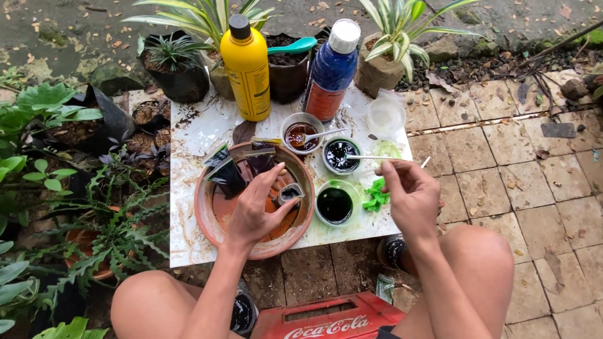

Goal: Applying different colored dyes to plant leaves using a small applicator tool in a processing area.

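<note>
We note the left hand (254, 210) reaching into the terracotta saucer (207, 216), its grip closed loosely around a small dark pouch (290, 193) near the saucer's right inner wall. More dark plastic pouches (225, 172) lie stacked at the saucer's back. The right hand (408, 194) hovers above the table's right part, grip pinched shut on a thin white stick (363, 157) whose far end points into the small cup of dark liquid (340, 154).

Just in front of that cup stands a green-rimmed cup of dark liquid (335, 204); a cup of reddish-brown liquid (300, 134) with a spoon stands behind it. A scrap of bright green material (377, 196) lies under the right hand.

To do this well, in our judgement: keep the stick level over its cup so that drips fall inside, and steady the pouch upright against the saucer wall.

Edges: the white table (188, 245) is crowded. A yellow bottle (246, 69) and a blue bottle (331, 70) stand tall at the back; an empty clear cup (385, 115) sits near the right edge. Open room lies only on the paved floor (502, 163) to the right; potted plants (176, 66) close off the left and back.
</note>
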